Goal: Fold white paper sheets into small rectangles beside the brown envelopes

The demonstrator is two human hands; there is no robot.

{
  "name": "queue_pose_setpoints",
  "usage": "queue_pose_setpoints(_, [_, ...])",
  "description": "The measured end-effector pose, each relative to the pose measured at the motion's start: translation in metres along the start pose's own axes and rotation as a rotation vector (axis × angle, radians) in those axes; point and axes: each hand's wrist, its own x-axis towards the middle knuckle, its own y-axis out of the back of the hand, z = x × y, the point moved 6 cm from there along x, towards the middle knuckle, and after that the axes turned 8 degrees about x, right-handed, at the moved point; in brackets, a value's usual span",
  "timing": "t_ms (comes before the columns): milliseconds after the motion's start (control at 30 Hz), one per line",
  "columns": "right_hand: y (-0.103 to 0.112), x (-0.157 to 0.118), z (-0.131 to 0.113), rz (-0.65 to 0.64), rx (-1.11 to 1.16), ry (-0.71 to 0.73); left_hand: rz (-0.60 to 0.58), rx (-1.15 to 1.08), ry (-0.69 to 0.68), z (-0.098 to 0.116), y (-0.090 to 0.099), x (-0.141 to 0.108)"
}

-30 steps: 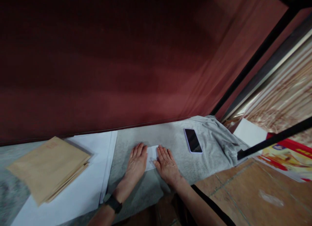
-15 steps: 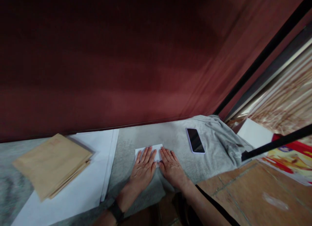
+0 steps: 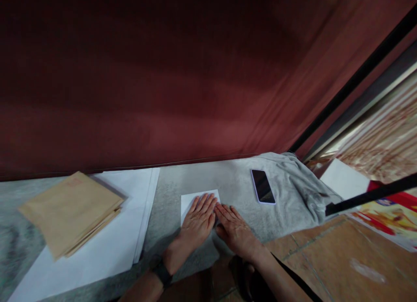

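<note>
A small piece of white paper (image 3: 188, 202) lies flat on the grey cloth (image 3: 169, 206) in front of me. My left hand (image 3: 198, 217) rests palm down across it, its fingers stretched out and covering much of the paper. Beside it my right hand (image 3: 235, 227) lies at the paper's right edge, fingers out straight, with the fingertips close to those of the left hand. Both hands hide the lower part of the paper. A dark watch band (image 3: 162, 272) is on my left wrist.
To the left, a stack of brown envelopes (image 3: 73, 215) lies on large white sheets (image 3: 107, 254). On the right is a phone (image 3: 263, 186) in a pale purple case. Beyond the cloth are a black bar (image 3: 371, 192), a colourful box (image 3: 391, 211) and the tiled floor (image 3: 319, 258). A dark red panel (image 3: 179, 132) stands behind.
My left hand has slid right over the paper, baring more of its left side. My right hand has shifted a little right and down, to the paper's edge.
</note>
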Motion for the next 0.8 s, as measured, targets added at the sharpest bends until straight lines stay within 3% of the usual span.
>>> queue_pose_setpoints(400, [0.025,0.014,0.004,-0.046,0.148,-0.004,0.040,0.007,0.061,0.001,-0.010,0.012])
queue_pose_setpoints(800, [0.022,0.011,0.017,-0.055,0.247,0.033,0.029,0.056,0.145,-0.017,-0.004,-0.002])
